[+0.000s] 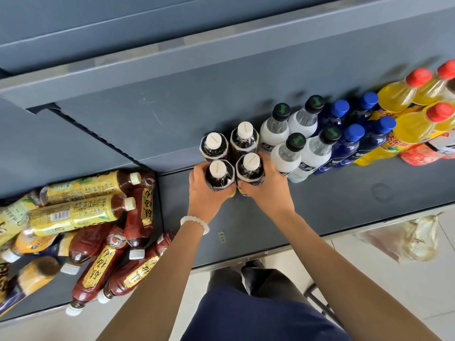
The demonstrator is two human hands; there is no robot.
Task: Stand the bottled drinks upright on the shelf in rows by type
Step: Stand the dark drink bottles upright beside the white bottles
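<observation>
Left hand (205, 190) grips front-left dark bottle (219, 174); right hand (267, 185) grips front-right one (250, 168). Both bottles upright on shelf (344, 205), just before two more: four dark total.

Step, judged: seating dark-tea pair into rows. Next: let go, reach pile (86, 232) at left, pick one type.

Standing: four white (286, 153), four blue (349, 143), three yellow seen (413, 126). Pile: about ten, uncertain.

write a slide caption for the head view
Both hands, left and right, set two dark white-capped bottles upright beside sorted rows on the shelf.
</observation>
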